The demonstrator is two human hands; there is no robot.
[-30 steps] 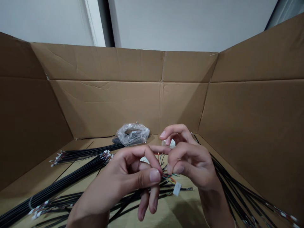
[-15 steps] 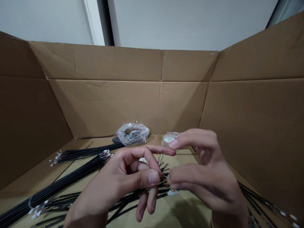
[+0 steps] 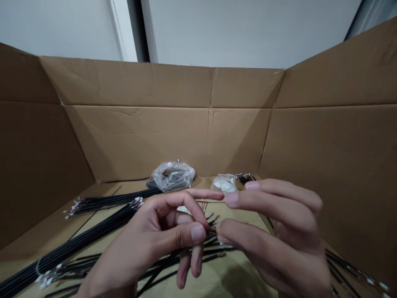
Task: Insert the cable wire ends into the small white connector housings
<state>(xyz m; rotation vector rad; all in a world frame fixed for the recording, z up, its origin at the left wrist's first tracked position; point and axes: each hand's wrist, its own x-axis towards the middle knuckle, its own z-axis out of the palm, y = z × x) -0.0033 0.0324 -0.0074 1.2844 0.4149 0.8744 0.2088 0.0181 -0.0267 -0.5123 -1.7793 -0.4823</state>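
My left hand pinches a cable with fine coloured wires between thumb and index finger; several thin strands fan upward beyond the fingertips. Its other fingers are curled or stretched to the right. Close by, my right hand has its thumb and index finger pressed together at a thin wire that runs between the two hands. Its remaining fingers are raised and spread. The wire's end is hidden by the right fingertips. Under the hands lie loose black cables with bare wire ends.
Cardboard walls surround the work surface. On the left lie bundles of black cables with white connectors. At the back sit a clear plastic bag and a bag of white pieces. More cables lie at right.
My right hand has moved slightly right and turned, its upper fingers now more extended. The small bag and cable ends behind it have come into fuller view. My left hand has barely shifted.
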